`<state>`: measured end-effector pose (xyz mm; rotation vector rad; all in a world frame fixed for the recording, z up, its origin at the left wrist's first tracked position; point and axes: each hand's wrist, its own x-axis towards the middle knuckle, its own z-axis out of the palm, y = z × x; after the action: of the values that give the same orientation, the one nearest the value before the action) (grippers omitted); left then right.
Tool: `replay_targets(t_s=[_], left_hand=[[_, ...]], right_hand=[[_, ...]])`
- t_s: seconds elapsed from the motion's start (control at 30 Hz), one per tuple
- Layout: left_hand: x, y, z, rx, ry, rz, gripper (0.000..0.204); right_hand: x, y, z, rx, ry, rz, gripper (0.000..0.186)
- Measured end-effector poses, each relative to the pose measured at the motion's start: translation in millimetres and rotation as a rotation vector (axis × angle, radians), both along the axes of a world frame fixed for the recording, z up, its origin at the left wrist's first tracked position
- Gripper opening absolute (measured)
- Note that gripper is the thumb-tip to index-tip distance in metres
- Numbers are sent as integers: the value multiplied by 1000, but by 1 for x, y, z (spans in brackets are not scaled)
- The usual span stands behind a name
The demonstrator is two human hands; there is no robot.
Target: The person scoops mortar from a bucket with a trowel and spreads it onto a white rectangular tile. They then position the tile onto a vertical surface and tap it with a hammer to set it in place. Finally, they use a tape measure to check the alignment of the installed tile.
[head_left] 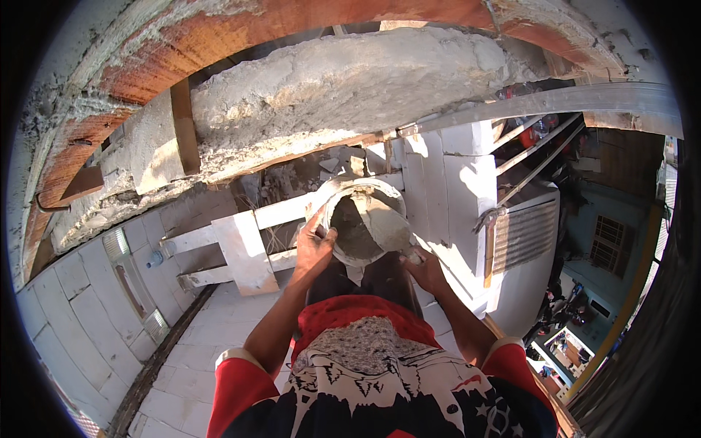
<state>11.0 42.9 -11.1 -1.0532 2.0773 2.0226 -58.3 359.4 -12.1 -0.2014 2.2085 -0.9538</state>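
A round, mortar-crusted bucket (340,187) is in front of my legs, tilted so that its mouth shows. Grey wet-looking mortar (352,232) lies inside. My left hand (315,244) grips the bucket's left rim, thumb toward the inside. Close by the lower right rim, my right hand (423,269) is closed; what it holds is hidden among the fingers. A pale flat patch (385,223) fills the right half of the bucket's mouth, and I cannot tell whether it is a tool's blade or sunlit mortar.
A rough concrete beam (350,80) crosses ahead, below an orange-brown board (175,62). Left of the bucket lies a white-splashed wooden frame (248,244). White block wall (460,175) and a corrugated sheet (522,230) stand right. Far below right is a lower room (584,314).
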Motion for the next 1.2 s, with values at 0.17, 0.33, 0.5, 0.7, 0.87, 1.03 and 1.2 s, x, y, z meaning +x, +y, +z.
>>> replay_targets(t_s=[0.17, 0.33, 0.5, 0.7, 0.87, 1.03, 1.2], left_hand=[[20, -23, -14, 60, 17, 175, 64], [47, -51, -22, 77, 10, 247, 67], [60, -71, -8, 54, -21, 275, 70], [81, -79, -1, 27, -19, 343, 72], [60, -72, -8, 111, -33, 288, 71], [70, -65, -3, 106, -66, 301, 70], [69, -55, -8, 112, -54, 274, 71]], right_hand=[[-9, -20, -24, -14, -280, -579, 34], [-52, -18, -85, -251, -352, -942, 29], [-101, 13, -94, -263, -446, -1032, 39], [-65, 5, -56, -18, -187, -844, 43], [-77, 53, -203, 167, 316, -557, 40], [-102, -13, -116, -160, -80, -926, 41], [-51, 1, -88, -125, -43, -919, 42]])
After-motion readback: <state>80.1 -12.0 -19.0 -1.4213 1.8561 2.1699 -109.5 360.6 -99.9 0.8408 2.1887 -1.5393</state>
